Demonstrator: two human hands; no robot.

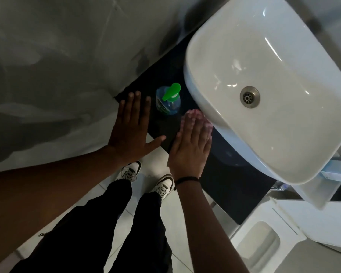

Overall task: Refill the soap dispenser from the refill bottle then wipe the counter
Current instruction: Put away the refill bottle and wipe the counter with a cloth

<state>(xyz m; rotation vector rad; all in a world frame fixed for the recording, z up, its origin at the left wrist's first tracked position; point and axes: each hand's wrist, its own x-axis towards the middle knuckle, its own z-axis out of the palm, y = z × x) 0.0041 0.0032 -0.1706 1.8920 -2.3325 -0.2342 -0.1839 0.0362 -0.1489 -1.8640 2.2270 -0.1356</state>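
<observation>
A clear blue soap dispenser (168,101) with a green pump stands on the black counter (220,174), between the wall and the white basin. My left hand (131,127) lies flat with fingers spread on the counter's left end, just left of the dispenser. My right hand (189,146) presses flat on a pink cloth (197,117) that shows under and beyond its fingers, beside the basin's front edge. No refill bottle is in view.
A white vessel basin (264,85) with a metal drain (249,96) fills the right side and overhangs the counter. A grey marbled wall (57,66) borders the left. Below are the tiled floor, my legs and shoes, and a white toilet (274,237).
</observation>
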